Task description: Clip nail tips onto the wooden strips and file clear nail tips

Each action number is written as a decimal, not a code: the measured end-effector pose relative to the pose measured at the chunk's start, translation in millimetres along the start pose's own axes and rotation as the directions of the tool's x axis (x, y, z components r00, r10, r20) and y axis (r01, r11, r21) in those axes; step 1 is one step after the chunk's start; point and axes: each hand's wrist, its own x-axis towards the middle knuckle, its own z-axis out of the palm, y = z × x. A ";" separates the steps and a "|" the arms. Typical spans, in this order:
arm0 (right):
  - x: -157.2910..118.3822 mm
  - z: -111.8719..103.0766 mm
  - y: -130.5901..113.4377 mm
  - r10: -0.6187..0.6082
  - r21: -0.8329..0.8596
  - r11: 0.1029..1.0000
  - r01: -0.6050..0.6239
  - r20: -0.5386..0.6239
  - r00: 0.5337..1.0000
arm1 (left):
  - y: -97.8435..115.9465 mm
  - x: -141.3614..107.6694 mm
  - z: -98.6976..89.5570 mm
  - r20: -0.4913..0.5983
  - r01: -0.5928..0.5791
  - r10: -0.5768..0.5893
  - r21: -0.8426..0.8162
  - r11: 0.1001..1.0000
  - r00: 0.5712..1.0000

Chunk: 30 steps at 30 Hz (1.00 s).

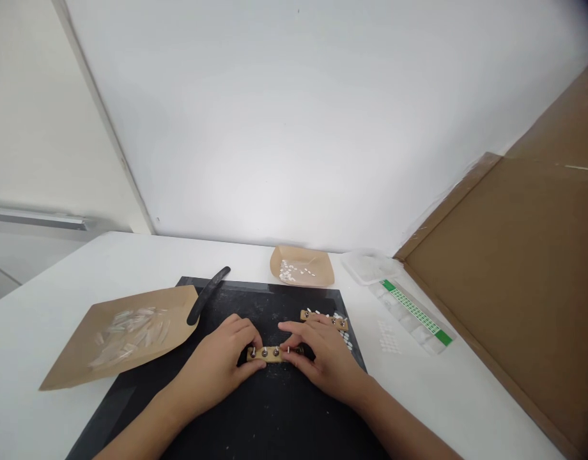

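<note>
Two hands are brought close together over a black mat [270,415], and a narrow wooden strip [270,360] is held level between them, its length running crosswise. Round metal fittings [264,352] are set along the strip, and slim white pegs [254,351] seem to be stood in them. Should the strip be tipped or jolted, a peg could be knocked aside, since the pegs look light and little of them appears to be gripped. A brush from the right hand [330,358] could also disturb the second strip [317,316] and the loose white pieces [346,338] scattered just beyond its knuckles, because hardly any gap is left there.

The strip's left end is pinched by the left hand [222,354], with the thumb laid along the near edge and the forefinger curled at the far edge; the gap is closed down to the strip's width. At the other end, the right thumb is laid against the strip and the fingers are bent over it, only slightly parted. A white peg is seen between them, but whether it is squeezed cannot be told.
</note>
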 end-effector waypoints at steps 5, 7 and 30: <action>0.4 -1.4 2.5 -0.001 -0.005 1.000 0.001 0.012 1.000 | -0.4 -0.9 -0.1 0.000 0.000 0.000 -0.008 1.000 1.000; 0.7 -1.6 1.7 -0.011 -0.015 1.000 0.011 0.019 1.000 | -0.3 -1.0 -0.1 -0.001 -0.003 0.003 -0.009 1.000 1.000; -22.3 -101.9 44.2 0.208 -0.285 0.938 -0.197 0.007 0.978 | -7.5 -0.4 3.0 -0.023 0.022 -0.022 -0.002 1.000 1.000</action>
